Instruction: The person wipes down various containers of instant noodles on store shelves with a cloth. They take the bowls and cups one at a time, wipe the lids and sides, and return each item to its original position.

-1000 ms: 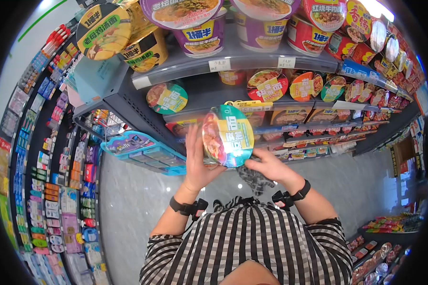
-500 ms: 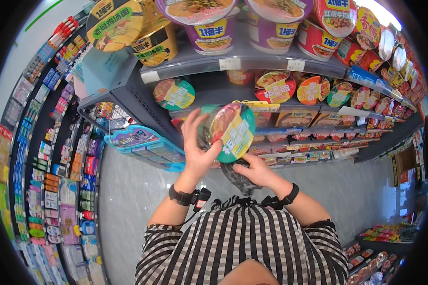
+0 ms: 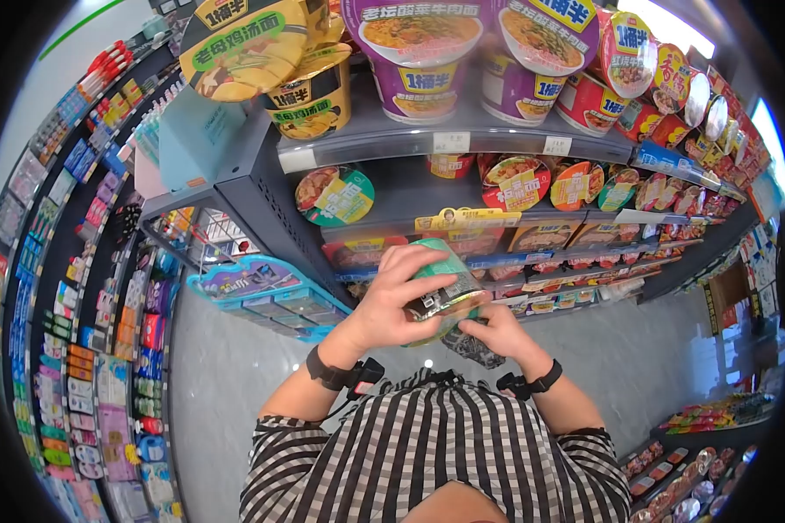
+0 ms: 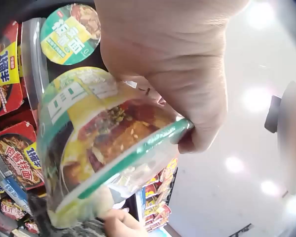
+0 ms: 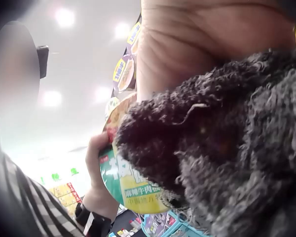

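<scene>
My left hand (image 3: 391, 305) grips a green instant noodle cup (image 3: 452, 301), fingers spread over its side. The cup is tipped over in front of the shelves, its side towards the head camera. In the left wrist view, its see-through wrap and printed picture (image 4: 118, 138) show beside the thumb. A dark grey fluffy cloth (image 3: 473, 347) hangs from my right hand (image 3: 502, 333), whose fingers pinch it right at the cup's lower edge. The cloth (image 5: 246, 148) fills much of the right wrist view and covers part of the cup's lid (image 5: 130, 185).
A matching green cup (image 3: 336, 196) stands on the shelf ahead, beside red (image 3: 515, 181) and orange cups (image 3: 576, 186). Purple noodle tubs (image 3: 419, 87) line the shelf above. A blue display rack (image 3: 266, 288) stands low on the left. Grey floor (image 3: 227, 392) lies below.
The cup has turned from lid-up to tipped with its side showing, and the left hand's fingers have come over it. The right hand stays at the lower edge with the cloth.
</scene>
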Demonstrator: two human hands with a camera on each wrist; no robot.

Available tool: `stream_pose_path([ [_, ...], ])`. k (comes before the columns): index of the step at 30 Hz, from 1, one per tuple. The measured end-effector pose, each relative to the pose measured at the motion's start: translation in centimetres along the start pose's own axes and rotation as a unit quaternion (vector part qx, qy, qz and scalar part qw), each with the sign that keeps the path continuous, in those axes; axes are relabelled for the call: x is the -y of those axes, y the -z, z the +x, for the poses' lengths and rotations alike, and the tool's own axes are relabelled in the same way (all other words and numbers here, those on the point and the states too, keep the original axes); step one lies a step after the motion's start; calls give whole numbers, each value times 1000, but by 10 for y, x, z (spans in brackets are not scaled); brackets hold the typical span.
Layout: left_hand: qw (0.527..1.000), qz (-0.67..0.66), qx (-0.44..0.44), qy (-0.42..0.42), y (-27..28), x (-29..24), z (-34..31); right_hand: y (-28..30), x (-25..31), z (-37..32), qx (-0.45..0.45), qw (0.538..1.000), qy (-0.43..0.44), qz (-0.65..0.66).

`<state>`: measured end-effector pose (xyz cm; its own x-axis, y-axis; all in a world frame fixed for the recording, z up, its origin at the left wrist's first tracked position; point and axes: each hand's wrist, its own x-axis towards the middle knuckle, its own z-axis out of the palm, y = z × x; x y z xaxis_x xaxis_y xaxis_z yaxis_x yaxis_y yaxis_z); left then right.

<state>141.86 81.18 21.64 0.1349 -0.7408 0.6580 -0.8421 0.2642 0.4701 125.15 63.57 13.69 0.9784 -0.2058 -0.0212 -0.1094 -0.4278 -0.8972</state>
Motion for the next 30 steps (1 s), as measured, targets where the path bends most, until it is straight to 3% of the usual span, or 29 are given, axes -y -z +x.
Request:
stream_pose_path([
  [3,997,60,32,-22,9,-2,7,-13,-11,5,-99,995,-12,18],
  [5,975,217,22,47,11,-5,9,-16,-13,11,-161,987,-11,24],
  [7,976,192,63,76,9,5,7,-16,-5,21,-229,973,4,13],
  [8,977,150,66,133,8,9,8,-15,-2,28,-244,970,7,15],
  [9,973,109,68,189,8,13,10,-10,3,36,-245,969,4,13],
  [11,974,98,39,198,6,27,13,7,17,53,-225,974,5,-33],
  [13,976,70,-108,174,1,53,9,21,31,69,-205,977,-29,-45],
  [17,962,135,-175,161,-2,81,15,37,19,111,-196,977,-5,-84],
  [18,950,122,-159,238,1,78,19,40,23,119,-181,977,-7,-110],
  [24,909,293,-138,261,-1,111,24,49,22,158,-146,984,-7,-106],
  [30,897,317,-184,247,-8,127,31,60,26,176,-87,987,-61,-124],
])
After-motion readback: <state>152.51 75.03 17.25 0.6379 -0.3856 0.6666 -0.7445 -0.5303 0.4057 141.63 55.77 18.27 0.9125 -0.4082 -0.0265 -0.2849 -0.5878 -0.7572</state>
